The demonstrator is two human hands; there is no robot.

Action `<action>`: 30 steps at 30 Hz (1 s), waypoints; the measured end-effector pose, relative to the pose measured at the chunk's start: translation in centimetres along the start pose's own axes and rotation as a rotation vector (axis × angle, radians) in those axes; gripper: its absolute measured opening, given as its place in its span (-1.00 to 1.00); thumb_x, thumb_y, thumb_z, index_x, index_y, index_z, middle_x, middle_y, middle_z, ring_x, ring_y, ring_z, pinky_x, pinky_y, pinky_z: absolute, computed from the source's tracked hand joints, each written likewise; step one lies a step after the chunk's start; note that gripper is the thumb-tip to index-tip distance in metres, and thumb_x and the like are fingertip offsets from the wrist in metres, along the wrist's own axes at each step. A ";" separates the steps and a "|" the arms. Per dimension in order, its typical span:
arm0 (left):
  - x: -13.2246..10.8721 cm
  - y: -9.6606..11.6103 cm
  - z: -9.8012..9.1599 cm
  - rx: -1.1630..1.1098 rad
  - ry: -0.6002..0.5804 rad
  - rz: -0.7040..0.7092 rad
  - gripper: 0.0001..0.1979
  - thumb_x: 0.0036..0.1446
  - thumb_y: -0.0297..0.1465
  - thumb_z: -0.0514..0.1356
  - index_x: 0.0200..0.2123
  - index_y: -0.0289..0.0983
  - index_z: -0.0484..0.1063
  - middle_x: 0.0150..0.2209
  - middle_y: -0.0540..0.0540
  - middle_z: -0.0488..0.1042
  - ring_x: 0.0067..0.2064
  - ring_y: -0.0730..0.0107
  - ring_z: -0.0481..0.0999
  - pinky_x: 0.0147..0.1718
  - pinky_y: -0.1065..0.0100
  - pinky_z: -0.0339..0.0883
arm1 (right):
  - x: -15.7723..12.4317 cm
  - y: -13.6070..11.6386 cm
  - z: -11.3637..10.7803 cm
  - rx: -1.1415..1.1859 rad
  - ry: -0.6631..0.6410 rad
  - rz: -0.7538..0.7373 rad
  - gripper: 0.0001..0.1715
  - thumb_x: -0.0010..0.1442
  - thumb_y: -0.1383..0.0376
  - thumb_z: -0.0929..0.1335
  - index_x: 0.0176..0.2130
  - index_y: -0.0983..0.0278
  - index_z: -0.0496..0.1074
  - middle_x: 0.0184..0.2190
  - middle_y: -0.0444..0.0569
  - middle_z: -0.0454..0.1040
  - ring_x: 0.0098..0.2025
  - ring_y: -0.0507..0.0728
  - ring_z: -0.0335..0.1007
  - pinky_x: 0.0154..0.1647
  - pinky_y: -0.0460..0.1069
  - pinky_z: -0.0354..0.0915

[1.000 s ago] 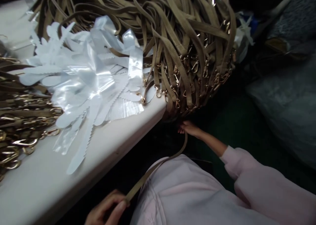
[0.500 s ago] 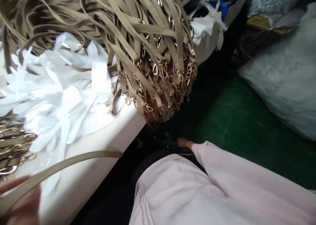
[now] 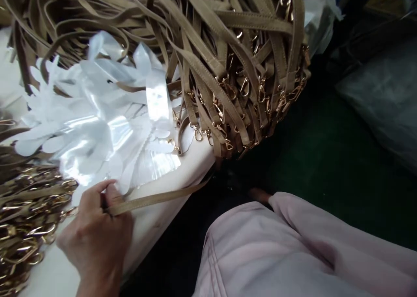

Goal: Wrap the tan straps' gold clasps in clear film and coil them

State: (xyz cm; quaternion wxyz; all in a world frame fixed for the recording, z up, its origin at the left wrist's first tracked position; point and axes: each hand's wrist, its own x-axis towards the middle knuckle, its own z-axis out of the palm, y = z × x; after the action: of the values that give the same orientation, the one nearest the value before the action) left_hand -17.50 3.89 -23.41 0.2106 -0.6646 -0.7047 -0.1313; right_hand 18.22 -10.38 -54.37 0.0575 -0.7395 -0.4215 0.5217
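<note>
My left hand is at the table's front edge, its thumb and fingers closed on a thin tan strap. The strap stretches right across the edge, and its far end drops into shadow. My right hand hangs low beyond the end of a pink sleeve, small and dark; its fingers cannot be made out. Just beyond my left hand lies a heap of clear and white plastic strips. To its left is a bunch of straps with gold metal clasps.
A large pile of tan straps covers the back of the white table, with gold snap hooks hanging over the right end. A pale sack stands on the dark green floor at right. White wrapping sits behind the pile.
My left hand has come further into view, moving right and up along the table edge with the strap. The view has shifted, so the pile appears further right. My right hand looks darker.
</note>
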 end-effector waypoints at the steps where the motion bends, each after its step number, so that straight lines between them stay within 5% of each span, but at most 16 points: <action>1: 0.0 0.1 -0.1 0.007 0.004 0.008 -0.73 0.21 -0.27 0.11 -0.13 -0.22 0.53 -0.44 -0.07 0.54 -0.54 0.30 0.34 -0.50 0.36 0.05 | -0.3 -0.1 -0.2 -0.031 -0.015 0.006 -0.79 0.32 0.22 0.32 -0.14 0.29 0.47 -0.15 0.02 0.50 -0.17 0.09 0.46 -0.11 0.03 0.42; 5: -0.2 0.4 -0.6 0.004 -0.050 0.053 -0.75 0.27 -0.32 0.05 -0.16 -0.26 0.49 -0.57 -0.06 0.46 -0.52 0.23 0.42 -0.51 0.35 0.03 | -0.9 -3.6 -0.7 -0.119 -0.046 -0.112 -0.76 0.25 0.37 0.28 -0.25 0.31 0.56 -0.26 0.08 0.58 -0.17 0.20 0.53 -0.09 0.03 0.38; 9: -0.2 0.1 -0.6 -0.031 -0.101 0.086 -0.77 0.34 -0.34 -0.01 -0.15 -0.23 0.43 -0.49 -0.06 0.53 -0.45 0.25 0.50 -0.48 0.34 0.05 | -1.4 -10.5 -0.1 -0.137 -0.064 -0.406 -0.60 0.24 0.35 0.22 -0.02 0.30 0.52 -0.02 0.06 0.53 0.04 0.21 0.45 0.10 0.03 0.30; 12: -0.2 0.0 -0.7 -0.004 -0.120 0.092 -0.78 0.35 -0.34 -0.03 -0.17 -0.20 0.40 -0.48 -0.06 0.54 -0.43 0.21 0.53 -0.49 0.31 0.02 | -3.1 -13.4 0.1 -0.178 -0.013 -0.574 -0.56 0.25 0.32 0.22 0.06 0.28 0.48 0.05 0.05 0.49 0.10 0.19 0.40 0.17 0.03 0.24; 20: -0.7 -0.4 -0.4 -0.050 -0.102 0.078 -0.74 0.34 -0.26 -0.07 -0.10 -0.17 0.38 -0.45 -0.10 0.55 -0.41 0.08 0.54 -0.52 0.28 -0.05 | -9.4 -9.7 -2.2 -0.290 0.180 -0.382 -0.57 0.32 0.29 0.16 -0.07 0.34 0.53 -0.09 0.12 0.55 -0.06 0.21 0.49 0.03 0.06 0.34; 30: -1.0 -0.3 -1.7 -0.297 -0.137 0.011 -0.76 0.16 -0.20 0.14 -0.13 -0.10 0.46 -0.59 -0.04 0.38 -0.53 0.16 0.35 -0.54 0.36 -0.14 | -11.8 -11.5 -0.7 -0.220 0.521 -0.291 -0.60 0.30 0.41 0.18 -0.01 0.28 0.50 -0.10 0.03 0.52 -0.05 0.13 0.45 0.04 -0.04 0.30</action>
State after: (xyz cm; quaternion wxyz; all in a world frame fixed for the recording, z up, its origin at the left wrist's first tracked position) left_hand -17.59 2.18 -22.40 0.0622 -0.6997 -0.6866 -0.1875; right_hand 11.12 -10.85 -39.44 0.1573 -0.7819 -0.5480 0.2521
